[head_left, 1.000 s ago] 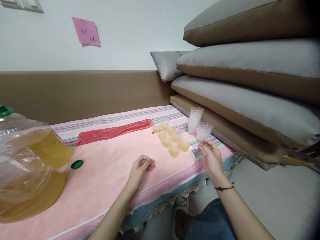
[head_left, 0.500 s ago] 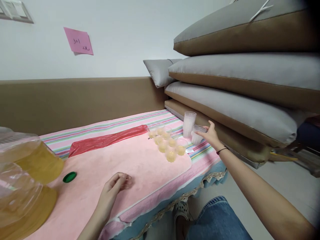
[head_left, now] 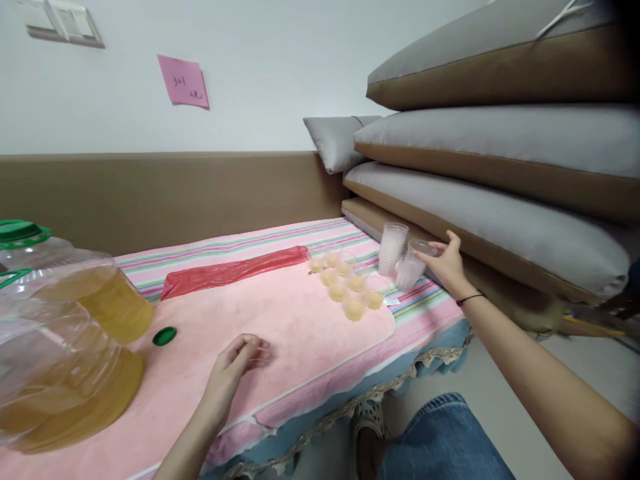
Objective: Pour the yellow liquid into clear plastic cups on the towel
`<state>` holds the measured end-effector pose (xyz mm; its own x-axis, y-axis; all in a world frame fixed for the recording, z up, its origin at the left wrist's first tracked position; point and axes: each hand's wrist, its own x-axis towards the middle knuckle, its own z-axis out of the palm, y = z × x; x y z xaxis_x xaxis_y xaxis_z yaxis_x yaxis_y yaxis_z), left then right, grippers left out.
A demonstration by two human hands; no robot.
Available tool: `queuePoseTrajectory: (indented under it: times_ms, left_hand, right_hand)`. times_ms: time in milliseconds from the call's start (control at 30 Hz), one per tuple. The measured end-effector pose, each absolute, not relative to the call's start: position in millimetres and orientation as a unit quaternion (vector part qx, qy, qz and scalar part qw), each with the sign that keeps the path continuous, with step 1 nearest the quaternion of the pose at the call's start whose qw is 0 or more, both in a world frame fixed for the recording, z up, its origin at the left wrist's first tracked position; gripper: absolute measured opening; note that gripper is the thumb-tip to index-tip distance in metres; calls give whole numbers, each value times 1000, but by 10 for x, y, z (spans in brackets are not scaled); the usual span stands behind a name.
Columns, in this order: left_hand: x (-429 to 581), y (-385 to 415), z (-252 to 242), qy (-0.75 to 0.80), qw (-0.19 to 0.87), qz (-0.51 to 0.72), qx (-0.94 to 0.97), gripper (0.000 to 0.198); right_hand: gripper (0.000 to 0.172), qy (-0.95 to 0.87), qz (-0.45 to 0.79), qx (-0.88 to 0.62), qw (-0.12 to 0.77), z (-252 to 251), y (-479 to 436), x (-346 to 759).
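Observation:
My right hand (head_left: pixel 447 265) reaches out to the far right of the table and grips the rim of a tilted stack of clear plastic cups (head_left: pixel 413 265). A second, upright cup stack (head_left: pixel 391 248) stands just left of it. Several small cups of yellow liquid (head_left: pixel 345 283) are clustered on the pink towel (head_left: pixel 260 313) beside them. My left hand (head_left: pixel 235 365) rests on the towel near the front edge, fingers loosely curled, with nothing seen in it. A large clear jug of yellow liquid (head_left: pixel 60 347) lies at the left, its green cap (head_left: pixel 164 336) loose on the towel.
A red plastic bag (head_left: pixel 235 270) lies across the striped cloth behind the towel. Stacked grey and brown cushions (head_left: pixel 490 187) crowd the right side, just behind the cups. A brown wall panel (head_left: pixel 175 193) runs behind the table. My knee in jeans (head_left: pixel 440 440) is below the table edge.
My right hand went out from near the filled cups to the cup stacks and took hold of the right one, now tilted. My left hand drew back toward the front edge.

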<state>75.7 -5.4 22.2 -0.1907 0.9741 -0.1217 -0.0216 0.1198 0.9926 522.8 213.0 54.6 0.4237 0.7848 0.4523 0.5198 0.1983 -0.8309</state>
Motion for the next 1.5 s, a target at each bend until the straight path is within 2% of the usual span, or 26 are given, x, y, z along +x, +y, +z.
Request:
queuePoseTrajectory:
  times_ms: [200, 267, 400, 633, 800, 933, 1367, 1500]
  left_hand:
    - [689, -112, 358, 564, 457, 556, 406, 35]
    - [647, -142, 418, 557, 443, 578, 400, 35]
    - [534, -198, 497, 546, 414, 625, 375, 37]
    - [321, -289, 531, 525, 422, 672, 308, 36]
    - [219, -371, 571, 507, 425, 692, 290, 34]
    - [158, -449, 616, 505, 424, 699, 278, 33]
    - [88, -588, 650, 505, 400, 708, 291, 35]
    - [99, -599, 669, 478, 408, 722, 288, 32]
  right_hand:
    - [109, -582, 94, -546, 595, 1164, 1904, 4983]
    - [111, -619, 115, -490, 603, 1352, 1765, 4761]
    - [106, -702, 181, -399, 561, 1495, 1421, 4105]
    - [97, -768, 326, -319, 450, 940, 890, 2927]
    - [94, -764, 396, -312, 403, 385, 704, 2542]
    - [94, -746, 417, -334, 398, 130, 646, 2454]
    - [98, -722, 443, -358, 393, -104, 520, 2478]
    - [98, -716, 440, -351, 413, 63, 524, 2510]
